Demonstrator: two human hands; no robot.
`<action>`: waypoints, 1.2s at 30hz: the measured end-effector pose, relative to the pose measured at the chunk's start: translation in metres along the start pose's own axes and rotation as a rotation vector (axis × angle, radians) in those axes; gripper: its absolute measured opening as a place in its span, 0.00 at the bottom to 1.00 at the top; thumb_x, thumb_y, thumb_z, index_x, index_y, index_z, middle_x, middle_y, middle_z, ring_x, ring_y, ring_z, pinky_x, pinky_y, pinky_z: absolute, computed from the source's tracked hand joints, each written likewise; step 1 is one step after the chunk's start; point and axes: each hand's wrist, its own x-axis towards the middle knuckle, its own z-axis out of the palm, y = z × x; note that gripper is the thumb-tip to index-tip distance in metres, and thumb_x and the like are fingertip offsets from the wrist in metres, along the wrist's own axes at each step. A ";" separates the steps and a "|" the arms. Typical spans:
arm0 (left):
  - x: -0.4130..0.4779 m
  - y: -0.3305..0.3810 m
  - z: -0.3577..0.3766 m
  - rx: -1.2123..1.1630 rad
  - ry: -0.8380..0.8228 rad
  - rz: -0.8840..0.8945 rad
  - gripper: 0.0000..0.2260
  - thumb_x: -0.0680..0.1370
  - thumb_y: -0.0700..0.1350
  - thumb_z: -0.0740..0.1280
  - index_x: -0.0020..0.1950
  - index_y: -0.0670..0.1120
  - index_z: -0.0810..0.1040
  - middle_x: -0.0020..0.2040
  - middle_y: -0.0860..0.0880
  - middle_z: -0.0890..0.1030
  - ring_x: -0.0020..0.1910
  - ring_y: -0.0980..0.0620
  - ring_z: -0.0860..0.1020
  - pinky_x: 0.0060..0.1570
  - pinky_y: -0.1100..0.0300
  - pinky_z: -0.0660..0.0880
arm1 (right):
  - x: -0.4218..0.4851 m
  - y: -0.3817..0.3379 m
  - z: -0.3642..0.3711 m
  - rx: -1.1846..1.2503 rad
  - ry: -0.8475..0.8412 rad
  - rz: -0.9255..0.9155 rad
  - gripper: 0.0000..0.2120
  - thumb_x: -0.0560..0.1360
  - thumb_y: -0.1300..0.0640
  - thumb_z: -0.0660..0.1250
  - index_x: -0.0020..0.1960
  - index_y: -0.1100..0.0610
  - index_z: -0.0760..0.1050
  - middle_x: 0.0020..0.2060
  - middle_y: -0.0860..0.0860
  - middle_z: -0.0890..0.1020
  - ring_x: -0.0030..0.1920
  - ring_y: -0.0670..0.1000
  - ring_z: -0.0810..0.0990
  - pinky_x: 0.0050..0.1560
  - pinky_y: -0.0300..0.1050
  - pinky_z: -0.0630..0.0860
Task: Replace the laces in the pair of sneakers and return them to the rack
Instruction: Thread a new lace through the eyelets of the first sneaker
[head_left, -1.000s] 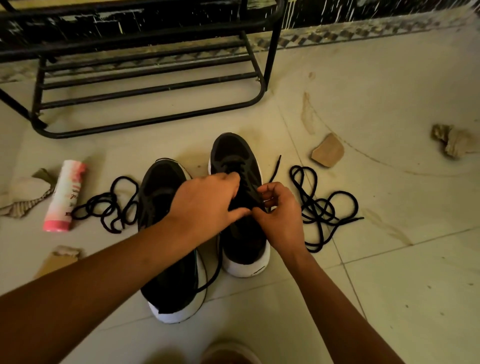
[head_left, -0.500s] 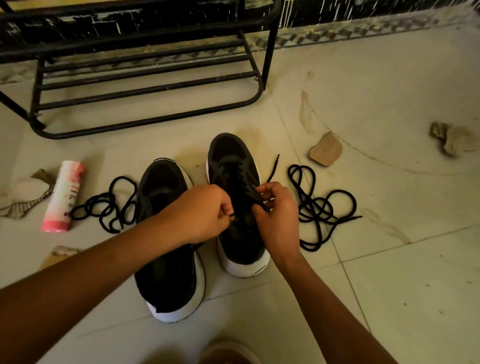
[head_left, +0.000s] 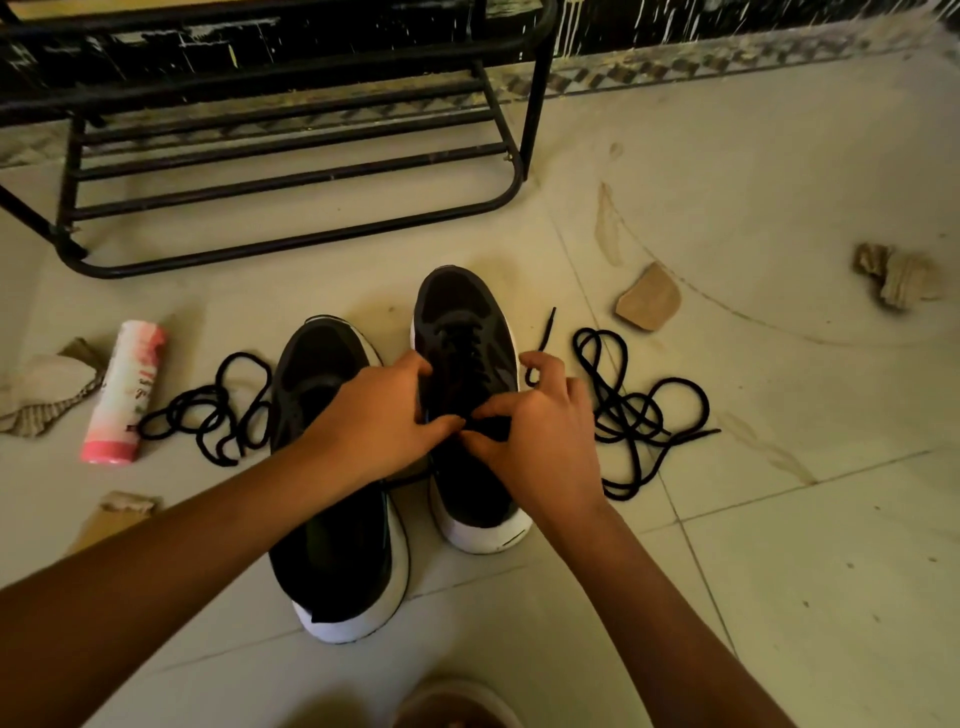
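Laced sneaker (head_left: 467, 322): on floor, 2 o'clock of second sneaker (head_left: 332, 374); rack (head_left: 291, 208) at 11 o'clock | left hand (head_left: 384, 415): grips its eyelet edge | right hand (head_left: 535, 431): apparently pinches lace (head_left: 544, 338) at tongue | handling: lace limp, light, slippery; hold near stiff tip.

No text is legible. The pink can (head_left: 120, 395) at nine o'clock bears script too blurred to read.

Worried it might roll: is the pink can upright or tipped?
Tipped: the pink can lies on its side on the floor.
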 end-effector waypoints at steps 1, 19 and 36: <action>0.001 0.000 0.000 -0.009 0.012 -0.006 0.23 0.73 0.52 0.70 0.66 0.46 0.70 0.43 0.50 0.80 0.44 0.51 0.79 0.41 0.63 0.70 | 0.003 -0.003 -0.001 -0.028 -0.021 0.001 0.14 0.73 0.43 0.67 0.58 0.42 0.79 0.72 0.50 0.58 0.68 0.56 0.60 0.67 0.48 0.61; 0.001 -0.009 0.008 -0.352 0.106 -0.118 0.18 0.74 0.42 0.69 0.64 0.47 0.74 0.36 0.49 0.82 0.34 0.53 0.81 0.45 0.52 0.80 | 0.015 0.012 -0.001 0.157 -0.225 -0.126 0.06 0.72 0.58 0.70 0.48 0.54 0.83 0.65 0.51 0.62 0.66 0.54 0.61 0.64 0.39 0.61; -0.003 -0.002 0.010 0.265 0.401 0.396 0.15 0.63 0.41 0.77 0.48 0.48 0.80 0.49 0.47 0.77 0.47 0.46 0.76 0.33 0.63 0.70 | 0.004 0.027 -0.004 0.641 -0.150 -0.170 0.14 0.69 0.59 0.75 0.36 0.40 0.77 0.59 0.47 0.68 0.64 0.44 0.66 0.61 0.31 0.67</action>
